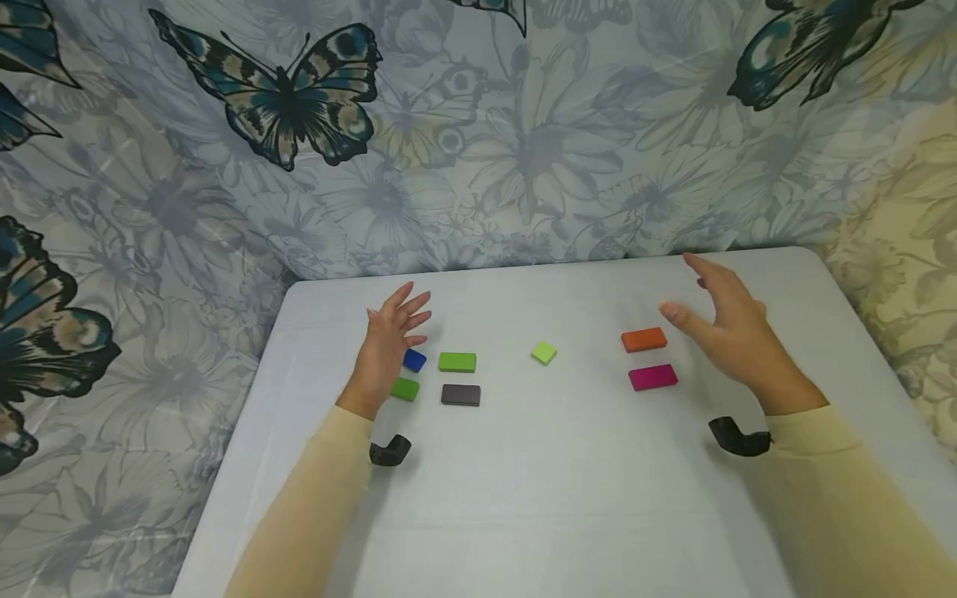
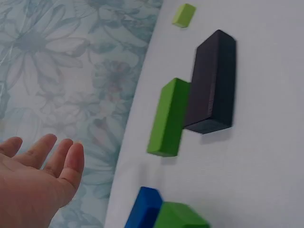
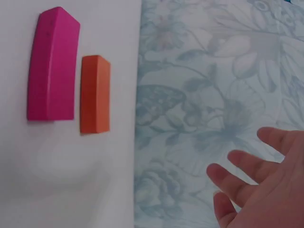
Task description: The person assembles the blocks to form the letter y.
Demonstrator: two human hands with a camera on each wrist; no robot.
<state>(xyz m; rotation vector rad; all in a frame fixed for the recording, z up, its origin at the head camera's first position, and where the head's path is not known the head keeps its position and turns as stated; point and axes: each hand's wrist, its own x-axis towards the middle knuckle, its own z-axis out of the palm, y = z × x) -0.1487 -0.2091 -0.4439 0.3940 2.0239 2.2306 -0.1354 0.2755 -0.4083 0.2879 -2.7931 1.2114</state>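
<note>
My left hand [image 1: 384, 353] hovers above the left part of the white table, fingers spread and holding nothing. Beneath and beside it lie a blue block [image 1: 414, 360] and a green block [image 1: 406, 389], both partly hidden by the hand in the head view. Just right of these are a light green block [image 1: 458, 362] and a dark grey block [image 1: 460, 394]. My right hand [image 1: 728, 332] is raised at the right, fingers extended, with nothing in it. An orange block [image 1: 644, 340] and a magenta block [image 1: 653, 377] lie to its left, apart from it.
A small yellow-green block [image 1: 544, 353] sits alone near the middle of the white table [image 1: 553, 482]. Butterfly-patterned fabric [image 1: 538, 149] rises behind the table's far edge and along the left. Black bands [image 1: 740, 438] show at both wrists.
</note>
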